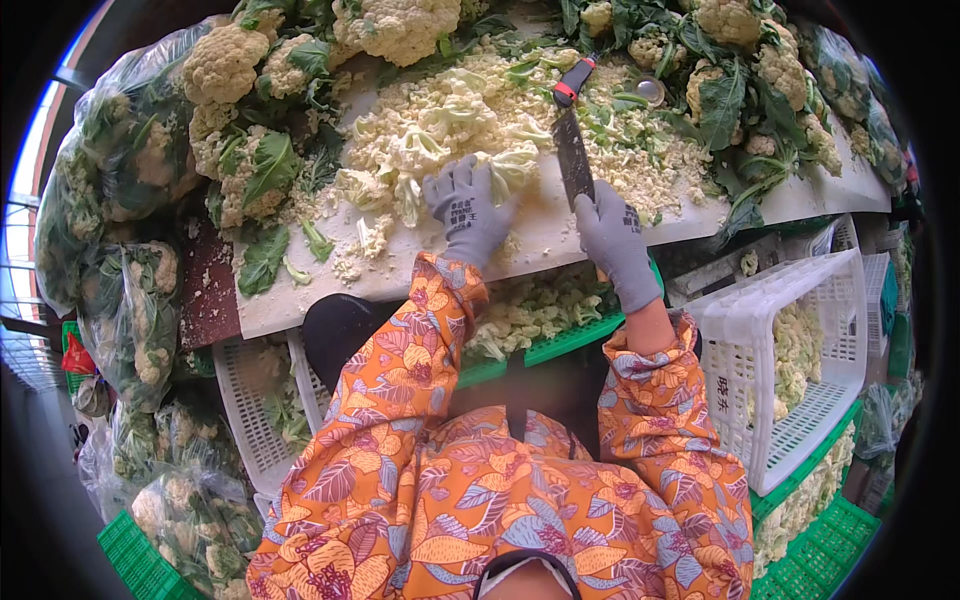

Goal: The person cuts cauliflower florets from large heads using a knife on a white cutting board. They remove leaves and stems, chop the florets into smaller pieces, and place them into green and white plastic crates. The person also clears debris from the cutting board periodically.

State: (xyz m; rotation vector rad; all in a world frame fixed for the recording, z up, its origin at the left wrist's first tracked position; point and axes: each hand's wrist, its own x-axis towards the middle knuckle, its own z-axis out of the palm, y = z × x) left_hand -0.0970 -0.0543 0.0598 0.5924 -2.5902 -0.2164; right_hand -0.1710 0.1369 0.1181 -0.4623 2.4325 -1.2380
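My left hand point(469, 206), in a grey coated glove, lies palm down at the near edge of a heap of cut cauliflower florets point(457, 112). Its fingers are spread and their tips touch florets; no firm hold shows. In a matching glove, my right hand point(616, 244) grips a knife point(574, 154) whose dark, crumb-flecked blade points away from me. A bit of wooden-looking handle shows below the palm. By the blade's far end is a black-and-red handle point(576, 81); whether it belongs to another tool, I cannot tell. Both hands are over the white tabletop point(300, 307).
Whole leafy cauliflowers point(225, 64) are piled along the back and sides. Bagged cauliflowers point(124, 315) stack at left. A green crate point(574, 337) of florets sits under the table edge before me. White baskets point(814, 420) stand at right and left point(255, 420).
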